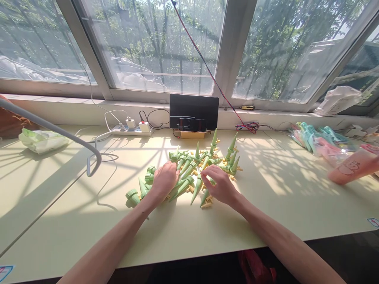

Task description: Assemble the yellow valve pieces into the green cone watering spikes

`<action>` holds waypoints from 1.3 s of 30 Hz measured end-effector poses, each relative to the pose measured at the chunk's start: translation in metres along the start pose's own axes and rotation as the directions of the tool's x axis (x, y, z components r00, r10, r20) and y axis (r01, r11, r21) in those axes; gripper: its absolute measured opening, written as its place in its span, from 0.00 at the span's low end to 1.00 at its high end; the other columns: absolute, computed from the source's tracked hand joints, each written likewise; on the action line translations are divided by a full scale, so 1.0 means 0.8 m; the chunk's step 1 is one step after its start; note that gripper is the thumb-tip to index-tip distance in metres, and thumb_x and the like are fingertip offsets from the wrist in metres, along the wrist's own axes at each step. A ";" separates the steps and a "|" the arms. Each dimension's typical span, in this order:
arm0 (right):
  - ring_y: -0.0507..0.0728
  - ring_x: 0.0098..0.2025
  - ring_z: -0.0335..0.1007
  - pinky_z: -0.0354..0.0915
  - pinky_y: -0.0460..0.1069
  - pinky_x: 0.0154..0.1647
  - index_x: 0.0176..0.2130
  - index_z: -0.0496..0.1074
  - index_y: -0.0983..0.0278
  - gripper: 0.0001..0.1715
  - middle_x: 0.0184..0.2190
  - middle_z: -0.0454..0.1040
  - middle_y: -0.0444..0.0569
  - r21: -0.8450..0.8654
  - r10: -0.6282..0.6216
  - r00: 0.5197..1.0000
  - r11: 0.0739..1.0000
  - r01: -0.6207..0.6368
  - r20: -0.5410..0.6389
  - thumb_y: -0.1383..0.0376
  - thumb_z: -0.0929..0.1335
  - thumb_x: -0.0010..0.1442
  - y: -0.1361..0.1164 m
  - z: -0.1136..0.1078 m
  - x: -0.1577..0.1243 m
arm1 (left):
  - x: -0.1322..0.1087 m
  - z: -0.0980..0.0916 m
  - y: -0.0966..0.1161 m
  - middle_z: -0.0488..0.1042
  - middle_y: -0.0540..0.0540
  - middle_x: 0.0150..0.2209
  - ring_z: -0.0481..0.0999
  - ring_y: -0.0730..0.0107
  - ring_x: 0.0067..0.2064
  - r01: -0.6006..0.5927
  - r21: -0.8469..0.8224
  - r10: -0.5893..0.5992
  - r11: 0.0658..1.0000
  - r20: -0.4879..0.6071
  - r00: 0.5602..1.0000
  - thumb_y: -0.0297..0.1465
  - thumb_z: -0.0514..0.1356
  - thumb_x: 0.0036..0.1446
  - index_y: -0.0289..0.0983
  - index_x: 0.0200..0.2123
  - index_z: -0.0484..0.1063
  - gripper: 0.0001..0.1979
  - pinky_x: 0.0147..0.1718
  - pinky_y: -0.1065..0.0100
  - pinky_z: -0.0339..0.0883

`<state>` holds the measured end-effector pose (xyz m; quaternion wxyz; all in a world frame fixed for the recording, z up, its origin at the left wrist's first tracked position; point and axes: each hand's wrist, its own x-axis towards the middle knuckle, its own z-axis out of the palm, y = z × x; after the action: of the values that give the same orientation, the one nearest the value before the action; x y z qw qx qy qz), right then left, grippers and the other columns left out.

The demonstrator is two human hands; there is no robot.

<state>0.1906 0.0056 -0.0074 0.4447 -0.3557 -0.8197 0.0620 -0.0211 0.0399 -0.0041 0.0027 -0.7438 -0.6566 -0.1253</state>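
Green spikes (pixel 189 173): you are curling left hand (pixel 164 179) and right hand (pixel 220 184) over them, grip impossible to tell; be minding tips.

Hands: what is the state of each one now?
Left hand: curled on the pile of green cones; grip cannot be told.
Right hand: curled at the same pile; grip cannot be told.

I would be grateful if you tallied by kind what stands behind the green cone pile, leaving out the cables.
Power strip: 1
Large black screen: 1
Small black device: 1
Cardboard box: 1
Total: 4
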 end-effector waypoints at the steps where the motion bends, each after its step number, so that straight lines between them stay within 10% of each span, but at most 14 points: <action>1: 0.57 0.36 0.70 0.68 0.53 0.38 0.36 0.70 0.62 0.09 0.31 0.74 0.49 0.004 0.001 1.000 1.000 -0.001 -0.001 0.72 0.63 0.63 0.000 0.000 0.000 | 0.000 0.000 -0.001 0.74 0.40 0.42 0.73 0.54 0.43 -0.004 -0.012 0.004 1.000 -0.002 1.000 0.31 0.52 0.61 0.37 0.34 0.71 0.09 0.42 0.57 0.63; 14: 0.57 0.37 0.73 0.71 0.54 0.41 0.45 0.70 0.60 0.10 0.34 0.75 0.48 0.069 0.174 0.965 0.984 -0.164 -0.194 0.68 0.63 0.64 -0.004 -0.002 0.002 | -0.007 -0.031 0.024 0.73 0.46 0.30 0.68 0.72 0.25 -0.199 -0.492 0.050 0.848 -0.300 0.953 0.34 0.55 0.60 0.35 0.32 0.72 0.10 0.28 0.68 0.63; 23: 0.57 0.42 0.73 0.71 0.54 0.43 0.53 0.66 0.58 0.15 0.48 0.73 0.51 0.140 0.353 0.887 0.935 -0.325 -0.299 0.63 0.60 0.68 -0.008 -0.010 0.004 | -0.022 -0.030 0.045 0.57 0.55 0.17 0.55 0.80 0.17 0.057 -0.923 0.242 0.381 0.159 0.957 0.44 0.59 0.57 0.35 0.30 0.73 0.17 0.15 0.75 0.45; 39: 0.56 0.41 0.73 0.68 0.51 0.41 0.48 0.70 0.62 0.13 0.40 0.76 0.50 0.073 0.161 0.962 0.986 -0.149 -0.220 0.66 0.61 0.67 -0.011 -0.009 0.000 | -0.034 -0.029 0.059 0.57 0.56 0.15 0.54 0.82 0.16 0.217 -0.961 0.389 0.172 0.269 0.881 0.49 0.59 0.57 0.34 0.29 0.71 0.22 0.16 0.75 0.45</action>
<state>0.1918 -0.0025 0.0007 0.5384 -0.4109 -0.7315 0.0788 0.0181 0.0029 0.0205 -0.6224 -0.6116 -0.3547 -0.3358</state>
